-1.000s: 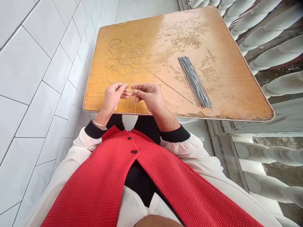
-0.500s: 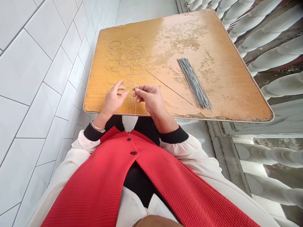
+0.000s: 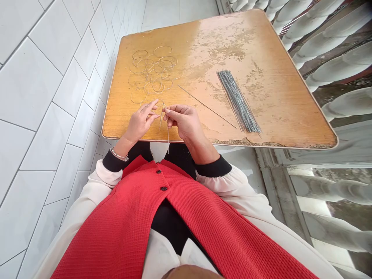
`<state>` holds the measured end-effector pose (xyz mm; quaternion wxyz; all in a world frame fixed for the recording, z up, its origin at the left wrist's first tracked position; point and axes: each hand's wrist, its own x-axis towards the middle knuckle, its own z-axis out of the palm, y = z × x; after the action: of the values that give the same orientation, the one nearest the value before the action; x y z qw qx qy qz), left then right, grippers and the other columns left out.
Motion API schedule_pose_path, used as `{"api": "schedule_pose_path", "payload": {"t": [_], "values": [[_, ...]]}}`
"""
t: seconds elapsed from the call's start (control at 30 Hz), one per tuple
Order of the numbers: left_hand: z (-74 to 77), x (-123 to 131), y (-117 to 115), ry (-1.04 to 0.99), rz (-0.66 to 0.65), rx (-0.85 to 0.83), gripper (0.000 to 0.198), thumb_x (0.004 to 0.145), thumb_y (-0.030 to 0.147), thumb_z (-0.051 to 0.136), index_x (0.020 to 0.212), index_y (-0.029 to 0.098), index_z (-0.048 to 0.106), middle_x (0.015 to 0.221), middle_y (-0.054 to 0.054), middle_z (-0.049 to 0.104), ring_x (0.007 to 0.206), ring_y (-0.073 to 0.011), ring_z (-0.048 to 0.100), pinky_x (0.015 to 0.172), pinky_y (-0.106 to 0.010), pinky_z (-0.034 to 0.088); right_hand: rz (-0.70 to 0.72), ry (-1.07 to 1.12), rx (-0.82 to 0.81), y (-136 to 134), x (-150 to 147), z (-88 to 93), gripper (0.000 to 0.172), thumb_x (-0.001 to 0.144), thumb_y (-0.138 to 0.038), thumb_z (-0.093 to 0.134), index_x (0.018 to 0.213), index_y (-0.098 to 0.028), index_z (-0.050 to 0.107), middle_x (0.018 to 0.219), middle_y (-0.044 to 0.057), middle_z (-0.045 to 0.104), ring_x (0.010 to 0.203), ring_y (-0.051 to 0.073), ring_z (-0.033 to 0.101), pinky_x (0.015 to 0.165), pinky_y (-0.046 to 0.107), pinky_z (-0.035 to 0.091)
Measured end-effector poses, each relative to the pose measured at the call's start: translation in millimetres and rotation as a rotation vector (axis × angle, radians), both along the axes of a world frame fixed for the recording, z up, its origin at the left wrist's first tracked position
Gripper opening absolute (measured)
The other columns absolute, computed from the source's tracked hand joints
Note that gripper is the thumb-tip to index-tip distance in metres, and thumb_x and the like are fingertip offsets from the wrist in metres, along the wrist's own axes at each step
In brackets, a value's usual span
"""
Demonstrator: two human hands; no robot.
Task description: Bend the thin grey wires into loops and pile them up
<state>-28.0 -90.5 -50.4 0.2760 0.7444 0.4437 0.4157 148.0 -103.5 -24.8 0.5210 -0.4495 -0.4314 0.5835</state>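
Two hands meet over the near edge of the bench, at about 6 o'clock on its worn wooden top. The right hand is curled, thumb and forefinger pinched narrow on a thin wire. The wire's upper part bends into a small loop between the two sets of fingertips, and its straight tail hangs down past the bench edge toward 6 o'clock. The left hand has its fingers loosely spread and pointing toward 3 o'clock, with the tips right at the loop. Whether they actually grip the wire cannot be told from here. A slim bracelet sits on the left wrist.

Just beyond the hands, at 11 o'clock from them, a pile of wire rings lies flat on the bench, the rings overlapping one another. At 2 o'clock from the right hand a single straight wire lies slantwise on the wood, apart from the fingers. Farther toward 3 o'clock lies a bundle of straight wires, fanned slightly at its near end and close to the single wire's near tip.

White wall tiles run along the bench at 9 o'clock. Pale balusters stand beyond it at 3 o'clock. A red vest fills the bottom of the view.
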Motion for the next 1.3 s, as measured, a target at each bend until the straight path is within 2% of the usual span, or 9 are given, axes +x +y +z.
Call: {"api": "schedule_pose_path", "payload": {"t": [0.17, 0.4, 0.5, 0.63, 0.7, 0.83, 0.97, 1.3], "values": [[6.6, 3, -4, -0.075, 0.05, -0.066, 0.041, 0.088, 0.023, 0.071, 0.128, 0.026, 0.068, 0.122, -0.006, 0.073, 0.09, -0.0112, 0.069, 0.084, -0.023, 0.055, 0.026, -0.002, 0.011, -1, 0, 1.3, 0.017, 0.079, -0.027, 0.081, 0.073, -0.016, 0.069, 0.059, -0.002, 0.062, 0.042, 0.004, 0.046, 0.041, 0.017, 0.039], [6.6, 5, -6, -0.145, 0.054, -0.079, 0.038, 0.084, 0.022, 0.074, 0.122, 0.024, 0.072, 0.119, -0.007, 0.074, 0.092, -0.0107, 0.07, 0.08, -0.02, 0.054, 0.054, 0.015, 0.01, -2, 0, 0.9, 0.019, 0.081, -0.032, 0.081, 0.076, -0.016, 0.072, 0.06, -0.003, 0.061, 0.043, 0.004, 0.046, 0.042, 0.017, 0.039], [12.7, 6, -9, -0.262, 0.045, -0.21, 0.039, 0.081, 0.022, 0.079, 0.119, 0.024, 0.072, 0.113, -0.004, 0.076, 0.078, -0.0066, 0.067, 0.07, -0.017, 0.053, 0.042, 0.034, 0.0, -1, 1, 0.0, 0.019, 0.08, -0.029, 0.082, 0.071, -0.016, 0.07, 0.057, -0.003, 0.06, 0.042, 0.004, 0.044, 0.041, 0.017, 0.037], [26.4, 8, -14, -0.511, 0.015, -0.467, 0.021, 0.093, 0.034, 0.068, 0.109, 0.02, 0.071, 0.097, -0.003, 0.076, 0.062, -0.0035, 0.061, 0.053, -0.015, 0.045, 0.012, -0.003, 0.033, -1, 1, -0.1, 0.025, 0.08, -0.029, 0.082, 0.065, -0.016, 0.066, 0.056, -0.002, 0.059, 0.042, 0.004, 0.042, 0.04, 0.017, 0.034], [32.1, 10, -15, -0.599, 0.016, -0.569, 0.019, 0.098, 0.038, 0.063, 0.101, 0.02, 0.07, 0.088, -0.001, 0.074, 0.059, -0.0024, 0.059, 0.051, -0.014, 0.042, 0.016, -0.026, 0.043, -2, 0, 1.1, 0.026, 0.08, -0.029, 0.081, 0.063, -0.017, 0.065, 0.057, -0.002, 0.06, 0.042, 0.004, 0.042, 0.039, 0.017, 0.033], [38.5, 16, -15, -0.717, -0.02, -0.686, 0.021, 0.099, 0.031, 0.062, 0.082, 0.018, 0.063, 0.07, 0.005, 0.063, 0.052, -0.0004, 0.052, 0.048, -0.013, 0.038, 0.03, -0.024, 0.051, -5, -1, 4.5, 0.022, 0.081, -0.023, 0.078, 0.064, -0.016, 0.066, 0.056, -0.002, 0.059, 0.041, 0.004, 0.042, 0.04, 0.018, 0.032], [40.7, 19, -15, -0.705, -0.02, -0.72, 0.025, 0.097, 0.027, 0.065, 0.076, 0.017, 0.059, 0.064, 0.007, 0.056, 0.047, 0.0008, 0.046, 0.045, -0.012, 0.036, 0.032, -0.048, 0.074, -8, -2, 6.4, 0.022, 0.081, -0.023, 0.078, 0.064, -0.016, 0.065, 0.056, -0.002, 0.059, 0.041, 0.004, 0.042, 0.04, 0.018, 0.033], [41.8, 23, -18, -0.689, 0.012, -0.672, 0.026, 0.099, 0.021, 0.061, 0.073, 0.016, 0.057, 0.058, 0.009, 0.051, 0.042, 0.0017, 0.036, 0.041, -0.013, 0.03, 0.015, -0.086, 0.148, -10, -4, 1.1, 0.02, 0.08, -0.022, 0.077, 0.064, -0.016, 0.065, 0.055, -0.002, 0.06, 0.04, 0.004, 0.043, 0.041, 0.019, 0.034]]}}
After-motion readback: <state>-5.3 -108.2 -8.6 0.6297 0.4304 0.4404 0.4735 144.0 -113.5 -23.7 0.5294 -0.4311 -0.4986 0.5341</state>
